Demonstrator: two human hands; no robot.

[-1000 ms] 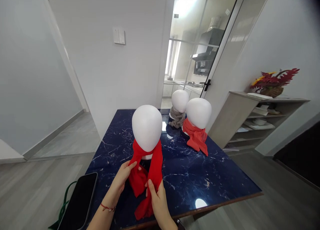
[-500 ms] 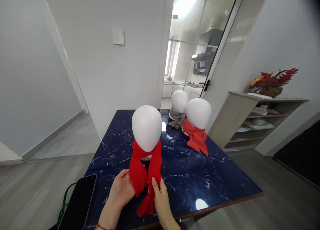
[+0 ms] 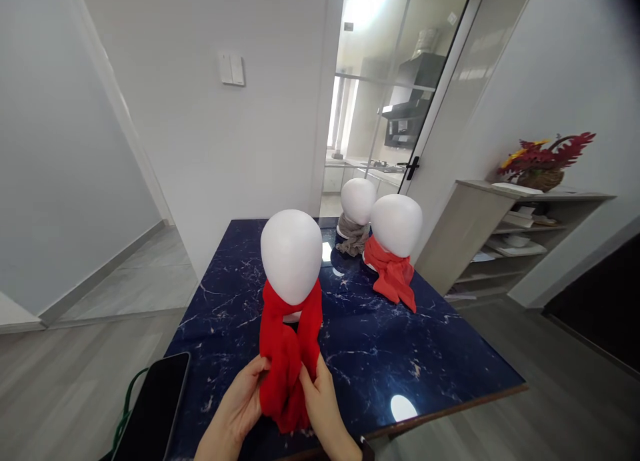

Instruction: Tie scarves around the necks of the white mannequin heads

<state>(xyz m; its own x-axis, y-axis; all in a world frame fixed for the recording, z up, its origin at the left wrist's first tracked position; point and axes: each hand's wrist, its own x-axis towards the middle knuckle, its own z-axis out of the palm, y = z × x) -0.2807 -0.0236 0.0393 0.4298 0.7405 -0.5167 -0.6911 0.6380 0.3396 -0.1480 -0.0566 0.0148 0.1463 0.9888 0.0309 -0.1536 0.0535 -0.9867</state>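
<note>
A bright red scarf [image 3: 286, 374] hangs round the neck of the nearest white mannequin head [image 3: 291, 257], both its ends drawn down toward the table's front edge. My left hand [image 3: 245, 394] grips the left end of the scarf, thumb on top and the other fingers partly under the cloth. On the other side, my right hand [image 3: 320, 397] pinches the right end, its fingertips partly hidden in the folds. The two ends lie against each other between my hands, and I cannot tell whether they cross.
Farther back stand a mannequin head [image 3: 397, 225] with a coral scarf [image 3: 393, 274] and another head [image 3: 358, 201] with a grey-brown scarf [image 3: 354, 235]. A phone [image 3: 153, 407] with a green cable lies at the left edge of the dark blue marbled table [image 3: 380, 354]. A shelf [image 3: 500, 241] stands right.
My left hand has moved right and closed on the left scarf end, bringing it against the right end. My right hand still holds its end. The view has shifted slightly.
</note>
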